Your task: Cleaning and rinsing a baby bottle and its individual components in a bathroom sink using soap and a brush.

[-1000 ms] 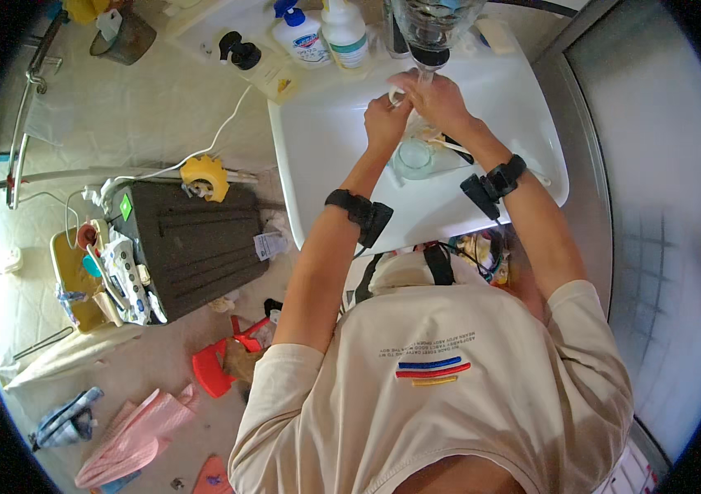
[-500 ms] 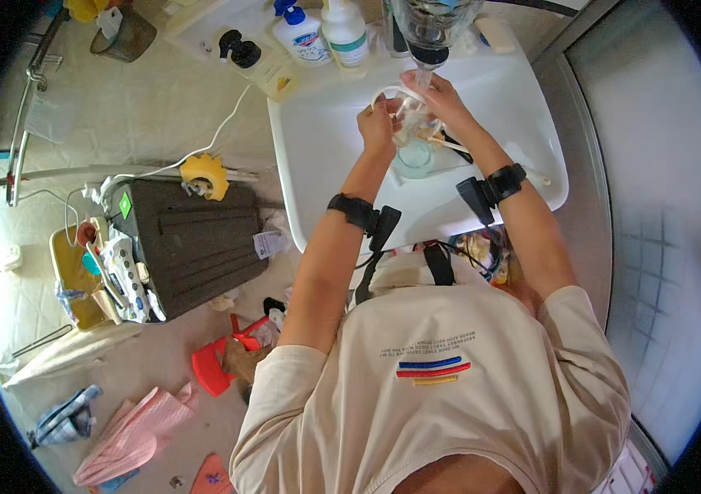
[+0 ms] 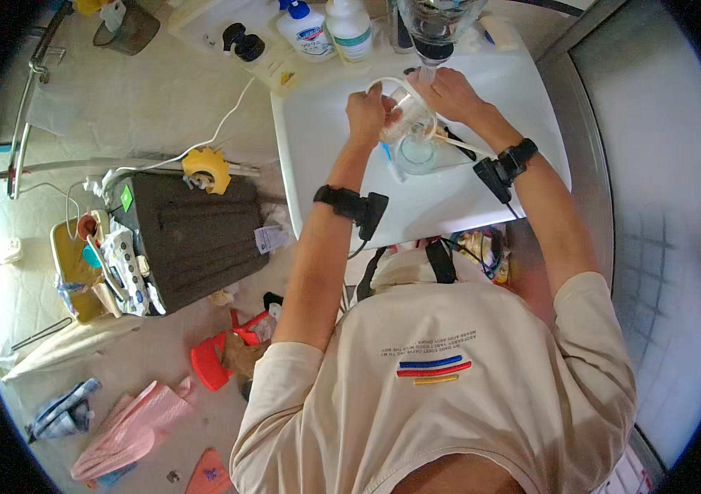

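My left hand [image 3: 364, 113] is closed on a clear plastic piece [image 3: 406, 111] with a looping white strip or tube [image 3: 433, 115], over the white sink [image 3: 317, 169]. Higher and to the right, my right hand [image 3: 453, 95] curls its fingers at the stream below the clear tap fixture [image 3: 437, 25]; what it grips is hidden. Beneath both hands a pale translucent cup [image 3: 416, 155] lies among a blue item, a pale stick and a black object in the basin.
Pump bottles [image 3: 309, 34] line the back ledge. A dark box [image 3: 198, 239] and yellow bin [image 3: 74, 272] stand at left. A red plastic object [image 3: 210, 362] and pink cloth [image 3: 136, 428] lie on the floor. A frosted panel [image 3: 655, 206] is at right.
The clear piece and its white loop have come out between my hands and opened wider into view. My left hand has shifted left and up; my right hand has moved slightly right and up.
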Demonstrator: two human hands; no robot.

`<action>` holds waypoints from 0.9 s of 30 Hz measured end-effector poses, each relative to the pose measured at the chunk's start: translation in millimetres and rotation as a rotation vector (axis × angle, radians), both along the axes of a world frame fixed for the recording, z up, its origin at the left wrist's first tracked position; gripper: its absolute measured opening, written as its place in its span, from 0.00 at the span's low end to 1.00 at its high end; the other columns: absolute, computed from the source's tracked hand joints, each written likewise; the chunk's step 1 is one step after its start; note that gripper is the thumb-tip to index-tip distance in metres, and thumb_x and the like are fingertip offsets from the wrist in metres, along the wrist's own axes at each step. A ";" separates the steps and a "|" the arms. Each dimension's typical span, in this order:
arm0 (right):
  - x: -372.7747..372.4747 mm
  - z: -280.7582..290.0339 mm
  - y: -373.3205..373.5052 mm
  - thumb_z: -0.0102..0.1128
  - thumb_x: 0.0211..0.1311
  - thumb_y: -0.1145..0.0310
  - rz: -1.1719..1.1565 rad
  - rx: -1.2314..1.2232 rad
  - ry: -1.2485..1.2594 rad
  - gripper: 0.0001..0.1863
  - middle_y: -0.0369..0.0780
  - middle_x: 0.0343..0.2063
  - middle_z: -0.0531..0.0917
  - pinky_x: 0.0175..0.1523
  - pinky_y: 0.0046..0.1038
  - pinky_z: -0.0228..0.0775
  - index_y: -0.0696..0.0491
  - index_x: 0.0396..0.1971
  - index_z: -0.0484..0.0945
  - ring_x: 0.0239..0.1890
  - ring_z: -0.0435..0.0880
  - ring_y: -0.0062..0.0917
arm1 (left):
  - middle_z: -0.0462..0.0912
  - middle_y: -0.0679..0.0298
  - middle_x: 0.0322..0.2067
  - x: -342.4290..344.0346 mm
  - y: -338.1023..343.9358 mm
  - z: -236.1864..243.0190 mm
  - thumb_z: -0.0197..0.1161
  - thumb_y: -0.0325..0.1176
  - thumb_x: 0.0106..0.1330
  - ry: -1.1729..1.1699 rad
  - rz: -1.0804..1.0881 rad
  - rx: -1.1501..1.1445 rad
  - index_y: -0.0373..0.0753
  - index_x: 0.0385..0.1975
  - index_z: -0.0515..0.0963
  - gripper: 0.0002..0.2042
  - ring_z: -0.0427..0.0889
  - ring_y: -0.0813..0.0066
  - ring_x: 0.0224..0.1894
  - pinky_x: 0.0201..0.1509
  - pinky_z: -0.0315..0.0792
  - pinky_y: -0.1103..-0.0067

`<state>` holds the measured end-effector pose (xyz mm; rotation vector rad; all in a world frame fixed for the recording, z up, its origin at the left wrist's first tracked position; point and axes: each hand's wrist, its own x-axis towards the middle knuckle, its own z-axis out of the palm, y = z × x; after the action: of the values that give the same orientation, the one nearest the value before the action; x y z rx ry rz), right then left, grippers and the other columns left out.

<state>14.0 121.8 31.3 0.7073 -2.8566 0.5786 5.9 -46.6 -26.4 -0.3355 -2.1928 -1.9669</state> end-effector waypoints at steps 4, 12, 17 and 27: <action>1.7 -4.9 2.7 0.38 0.60 0.57 0.063 -0.188 0.031 0.17 0.49 0.20 0.76 0.31 0.45 0.66 0.56 0.29 0.69 0.23 0.74 0.45 | 0.71 0.56 0.14 2.7 -3.0 27.6 0.49 0.35 0.60 -0.575 -0.103 0.114 0.25 0.21 0.69 0.16 0.74 0.66 0.13 0.12 0.68 0.77; -17.8 -20.2 2.0 0.35 0.60 0.58 -0.284 -0.195 -0.199 0.17 0.44 0.14 0.71 0.23 0.33 0.64 0.55 0.24 0.67 0.20 0.74 0.37 | 0.76 0.54 0.15 9.3 16.5 24.5 0.49 0.33 0.57 0.040 0.291 -0.156 0.29 0.15 0.72 0.14 0.75 0.65 0.17 0.24 0.67 0.73; -9.8 -38.0 17.0 0.37 0.59 0.60 -0.189 -0.420 -0.233 0.17 0.39 0.13 0.72 0.21 0.25 0.64 0.56 0.30 0.73 0.16 0.73 0.18 | 0.71 0.62 0.12 2.9 10.2 15.7 0.45 0.32 0.61 -0.314 0.240 0.367 0.27 0.16 0.70 0.16 0.69 0.78 0.16 0.20 0.64 0.81; 1.5 -124.4 -1.9 0.50 0.48 0.63 -0.247 0.061 -0.493 0.15 0.49 0.27 0.78 0.37 0.36 0.71 0.60 0.28 0.74 0.32 0.78 0.40 | 0.74 0.61 0.17 15.9 -2.9 35.4 0.46 0.30 0.59 -0.304 0.206 0.382 0.29 0.18 0.70 0.12 0.71 0.78 0.19 0.23 0.64 0.82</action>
<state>15.5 119.9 -93.1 0.2280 -3.3535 0.7116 21.9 -49.5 9.0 0.2483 -1.8469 -2.3711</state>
